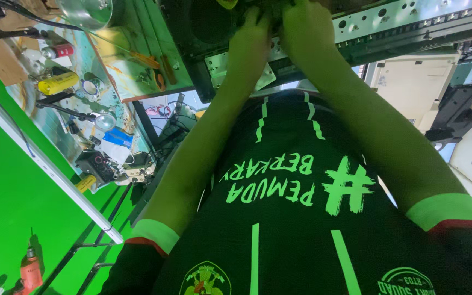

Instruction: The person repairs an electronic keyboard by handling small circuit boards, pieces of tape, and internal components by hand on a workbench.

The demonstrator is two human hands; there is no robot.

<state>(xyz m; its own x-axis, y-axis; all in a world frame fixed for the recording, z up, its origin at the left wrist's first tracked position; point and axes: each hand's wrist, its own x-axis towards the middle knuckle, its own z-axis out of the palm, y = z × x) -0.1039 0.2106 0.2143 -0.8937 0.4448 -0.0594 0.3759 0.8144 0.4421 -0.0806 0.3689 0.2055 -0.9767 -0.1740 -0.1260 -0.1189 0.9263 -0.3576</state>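
Note:
I look steeply down my own dark shirt with green print. Both my arms reach forward to the top of the view. My left hand [251,38] and my right hand [306,27] rest side by side on a metal chassis [389,24] with perforated grey rails, fingers curled over its dark inner part. What the fingers hold is hidden at the frame's top edge. A pale metal bracket [219,68] sits just below my left wrist.
A cluttered workbench [110,82] on the left carries a yellow can [57,83], a red-capped can [58,52], a magnifier [105,121], tools and a small dark device [98,164]. A steel bowl [83,12] stands at the top. A white case [411,82] lies right. An orange drill [30,270] sits lower left.

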